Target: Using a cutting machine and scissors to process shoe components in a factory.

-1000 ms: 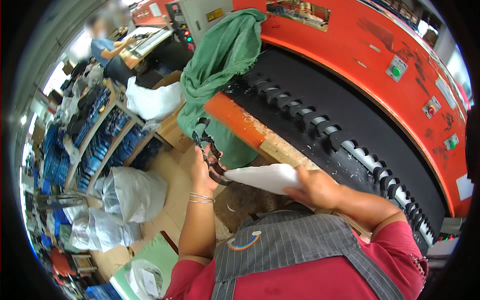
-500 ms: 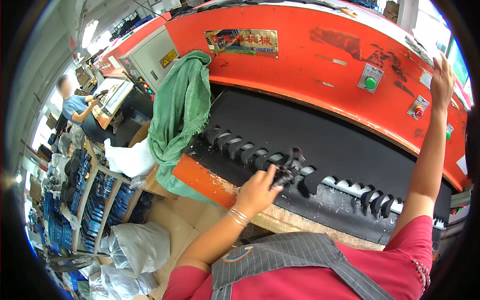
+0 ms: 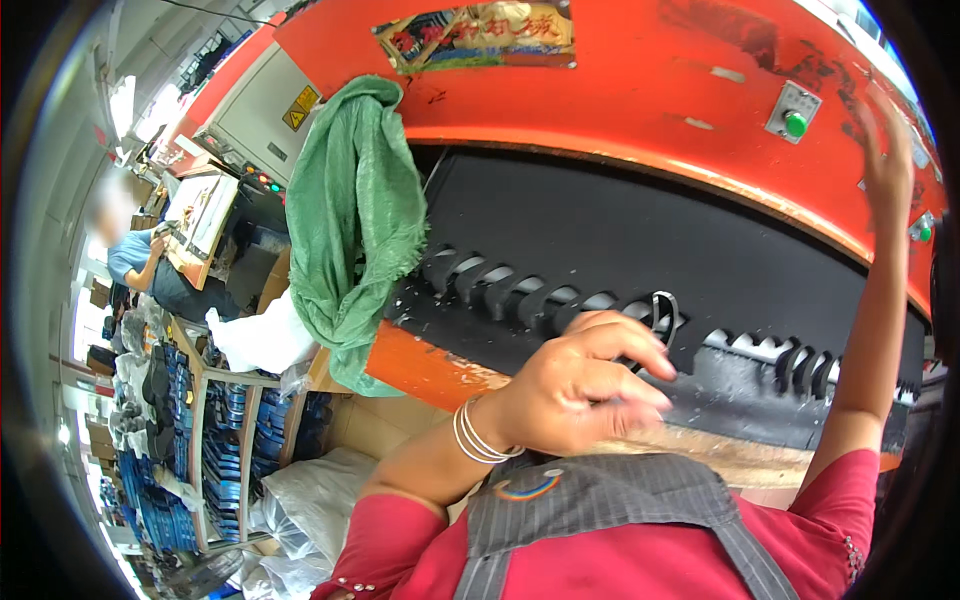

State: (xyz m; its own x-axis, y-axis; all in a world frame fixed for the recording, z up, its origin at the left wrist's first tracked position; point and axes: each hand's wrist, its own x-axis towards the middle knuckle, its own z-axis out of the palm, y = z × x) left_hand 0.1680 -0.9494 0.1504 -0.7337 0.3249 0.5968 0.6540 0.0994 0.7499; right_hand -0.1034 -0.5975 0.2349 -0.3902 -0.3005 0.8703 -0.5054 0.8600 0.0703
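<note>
My left hand (image 3: 595, 385) hovers over the front edge of the machine's bed, fingers curved and apart, with nothing visible between them. Just beyond its fingertips a thin looped metal strip, like a cutting die (image 3: 657, 318), stands on the black sheet (image 3: 600, 225). Curved black cut pieces (image 3: 495, 285) lie in a row along the sheet, with pale gaps between them. More black pieces (image 3: 800, 368) lie farther right. My right hand (image 3: 888, 160) is raised in front of the orange machine (image 3: 640, 90) at upper right, blurred, its fingers stretched upward.
A green button (image 3: 795, 123) sits on the machine's front, and another green button (image 3: 922, 233) is farther right. Green cloth (image 3: 350, 220) hangs at the bed's left end. Beyond stand a shelf rack (image 3: 200, 430) of blue items and a person (image 3: 135, 255) at another table.
My left hand has risen and moved right, away from the dark cluster it was beside. My right hand stays raised, now lower against the panel. The view has shifted.
</note>
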